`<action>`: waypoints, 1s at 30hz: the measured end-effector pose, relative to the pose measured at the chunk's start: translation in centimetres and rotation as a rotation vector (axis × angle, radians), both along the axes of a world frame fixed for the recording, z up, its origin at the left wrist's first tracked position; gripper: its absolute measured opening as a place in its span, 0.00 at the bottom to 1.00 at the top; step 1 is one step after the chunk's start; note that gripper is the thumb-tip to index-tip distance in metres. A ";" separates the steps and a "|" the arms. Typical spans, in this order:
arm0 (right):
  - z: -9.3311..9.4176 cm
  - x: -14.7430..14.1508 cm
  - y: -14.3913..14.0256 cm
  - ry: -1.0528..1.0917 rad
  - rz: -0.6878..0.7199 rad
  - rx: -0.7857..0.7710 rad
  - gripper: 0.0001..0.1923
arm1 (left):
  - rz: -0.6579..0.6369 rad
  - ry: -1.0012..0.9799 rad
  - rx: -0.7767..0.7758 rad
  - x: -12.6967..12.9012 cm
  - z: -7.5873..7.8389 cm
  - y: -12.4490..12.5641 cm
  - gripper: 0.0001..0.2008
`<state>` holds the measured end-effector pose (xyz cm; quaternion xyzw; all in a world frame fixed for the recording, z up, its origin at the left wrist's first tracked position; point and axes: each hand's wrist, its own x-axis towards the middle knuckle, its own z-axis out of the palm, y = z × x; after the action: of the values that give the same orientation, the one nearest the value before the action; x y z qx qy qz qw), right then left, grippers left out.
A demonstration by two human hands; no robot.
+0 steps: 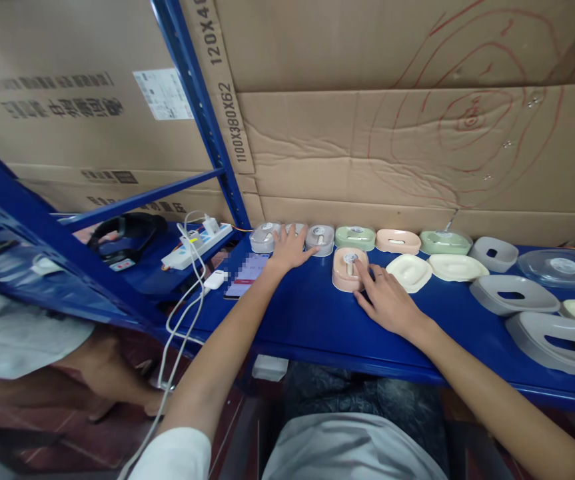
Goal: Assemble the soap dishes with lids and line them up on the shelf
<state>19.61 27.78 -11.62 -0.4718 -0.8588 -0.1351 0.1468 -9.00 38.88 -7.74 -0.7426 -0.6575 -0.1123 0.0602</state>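
Observation:
My left hand (290,250) lies palm down with fingers spread over a grey plastic box (294,231) in the back row. Similar grey boxes stand on either side: one on the left (264,237) and one by my thumb (320,241). My right hand (386,299) is open beside a pink plastic box (343,278) with a round sticker and a slot on top. Its index finger touches the top of that box. Cream dish-shaped pieces (410,272) lie just beyond my right hand. Whether my left palm presses on the box is hidden.
Green (354,238) and peach (398,241) boxes continue the back row on the blue shelf (297,320). Grey slotted covers (514,295) are at right. A phone (247,275), white cable (202,280) and power strip (197,247) lie left, near a blue post (202,87). Another person's leg (102,373) shows below.

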 end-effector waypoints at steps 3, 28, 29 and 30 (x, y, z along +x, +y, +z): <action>0.2 -0.1 -0.1 -0.002 -0.005 -0.019 0.37 | 0.031 0.017 0.035 0.1 -0.3 0.0 0.43; 1.0 -0.7 -0.9 0.006 0.067 -0.128 0.37 | 0.229 -0.109 -0.088 -3.7 0.7 0.0 0.43; 1.0 -0.7 -0.8 0.003 0.062 -0.128 0.37 | 0.227 -0.111 -0.086 -3.7 0.6 0.0 0.43; 1.0 -0.7 -0.8 0.002 0.058 -0.126 0.37 | 0.225 -0.112 -0.083 -3.7 0.6 0.1 0.43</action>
<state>18.93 26.95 -10.67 -0.4550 -0.8789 -0.0758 0.1217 -12.74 38.93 -7.19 -0.6587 -0.7429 -0.1189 0.0048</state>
